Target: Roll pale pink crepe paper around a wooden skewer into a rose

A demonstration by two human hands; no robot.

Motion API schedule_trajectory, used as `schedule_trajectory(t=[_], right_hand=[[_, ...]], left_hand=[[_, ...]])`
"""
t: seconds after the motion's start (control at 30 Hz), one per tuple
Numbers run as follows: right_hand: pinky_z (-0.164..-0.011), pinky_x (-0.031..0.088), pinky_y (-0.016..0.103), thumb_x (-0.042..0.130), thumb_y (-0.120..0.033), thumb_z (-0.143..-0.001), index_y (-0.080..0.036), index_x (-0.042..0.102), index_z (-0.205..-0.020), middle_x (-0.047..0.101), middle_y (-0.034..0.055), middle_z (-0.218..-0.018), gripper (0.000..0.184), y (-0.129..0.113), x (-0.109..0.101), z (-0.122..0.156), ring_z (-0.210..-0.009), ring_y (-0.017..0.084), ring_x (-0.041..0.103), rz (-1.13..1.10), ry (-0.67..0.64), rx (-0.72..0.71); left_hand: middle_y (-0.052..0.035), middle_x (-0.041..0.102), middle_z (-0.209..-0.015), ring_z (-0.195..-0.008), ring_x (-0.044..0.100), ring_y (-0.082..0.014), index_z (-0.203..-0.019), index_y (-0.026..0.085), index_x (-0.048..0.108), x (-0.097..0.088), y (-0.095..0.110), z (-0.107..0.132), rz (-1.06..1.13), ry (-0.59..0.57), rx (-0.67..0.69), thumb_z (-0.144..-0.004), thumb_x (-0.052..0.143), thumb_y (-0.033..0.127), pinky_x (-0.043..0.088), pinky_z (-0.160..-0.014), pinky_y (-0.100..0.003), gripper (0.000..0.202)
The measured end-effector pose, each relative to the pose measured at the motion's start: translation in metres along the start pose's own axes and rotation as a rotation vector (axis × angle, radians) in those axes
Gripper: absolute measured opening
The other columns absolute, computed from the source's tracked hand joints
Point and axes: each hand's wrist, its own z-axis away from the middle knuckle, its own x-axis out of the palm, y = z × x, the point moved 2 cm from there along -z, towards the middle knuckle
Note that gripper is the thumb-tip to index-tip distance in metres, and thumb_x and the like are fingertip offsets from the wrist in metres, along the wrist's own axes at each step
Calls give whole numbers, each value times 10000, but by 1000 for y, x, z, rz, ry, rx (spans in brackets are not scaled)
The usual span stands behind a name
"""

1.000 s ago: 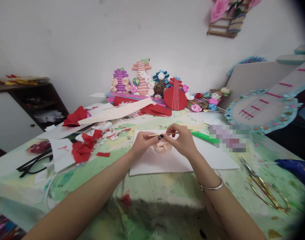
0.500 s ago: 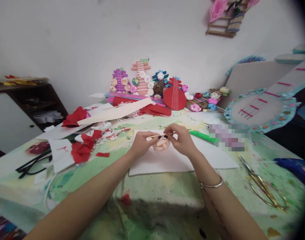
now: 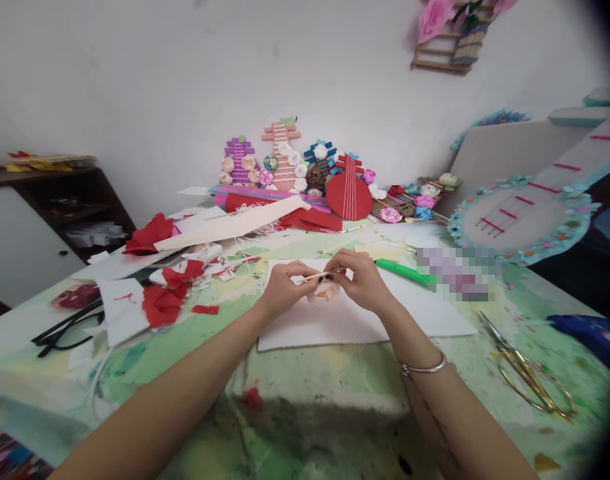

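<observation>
My left hand (image 3: 283,290) and my right hand (image 3: 363,280) meet over a white sheet (image 3: 335,327). Fingers and thumbs of both are pinched on a thin, pale strip (image 3: 313,276) stretched level between them. Whether it is twisted paper or a thin stick, I cannot tell. Just below the fingertips is a peach-coloured paper flower (image 3: 323,292), partly covered by the thumbs. Whether the strip is joined to the flower is hidden. To the right of my right hand lies a bright green utility knife (image 3: 405,271).
Gold-handled scissors (image 3: 529,373) and a blue glue gun (image 3: 587,333) lie on the right. Red paper scraps (image 3: 165,297) and black-framed glasses (image 3: 69,330) are on the left. Paper-flowered instrument models, including a red lute (image 3: 349,193), stand along the wall.
The fingertips have shifted slightly against each other, and the strip now shows more plainly across them. The flower is turned a little. My arms stay in place.
</observation>
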Motion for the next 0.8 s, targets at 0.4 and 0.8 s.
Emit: schedule_trajectory(t=[0.4,0.8], right_hand=[[-765,319,329,548,-87,-747,-196,588,-761,619,-4,-767,118,-4,1,3,-689,134,557,55,-18,-20],[-764,250,328,523,-131,-790,-193,524,-861,627,-8,-800,95,-5,7,4,-708,137,560,151,-54,-55]], left_hand=[[-62,689,-728,-720,615,-180,-703,152,703,2,6,1,-94,-34,26,-704,627,238,460,-700,-276,114],[-52,694,-797,-766,592,-183,-829,180,674,6,0,1,-331,-120,225,-767,484,171,429,-735,-306,200]])
